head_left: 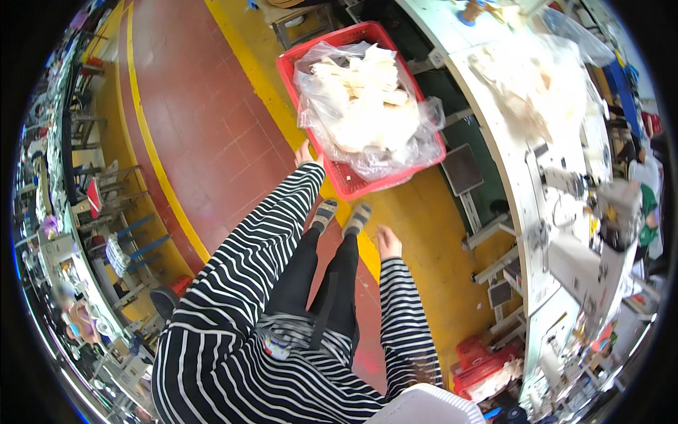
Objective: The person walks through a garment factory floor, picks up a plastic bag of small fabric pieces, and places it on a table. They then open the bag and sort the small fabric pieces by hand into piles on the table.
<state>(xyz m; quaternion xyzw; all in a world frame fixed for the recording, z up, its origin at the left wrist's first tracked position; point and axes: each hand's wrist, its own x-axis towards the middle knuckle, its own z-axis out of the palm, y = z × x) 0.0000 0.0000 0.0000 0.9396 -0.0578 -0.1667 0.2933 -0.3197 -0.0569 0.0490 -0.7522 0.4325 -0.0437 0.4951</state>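
A red plastic basket (351, 185) stands on the floor in front of me, lined with a clear plastic bag (314, 95). Cream-white fabric pieces (371, 106) are heaped in the bag, parts of them washed out by glare. My left hand (305, 154) is at the basket's near left side, its fingers stretched out along the rim. Whether they touch the rim I cannot tell. Below the basket's near right corner, my right hand (388, 242) hangs apart from it, fingers loosely bent and nothing in them.
To the right runs a long white worktable (494, 120) with pale fabric in clear plastic (537, 88) and a sewing machine (565, 182). Table legs and a pedal (462, 169) stand beneath it. Another red basket (487, 371) is at lower right. Stools and workbenches line the left side of the aisle.
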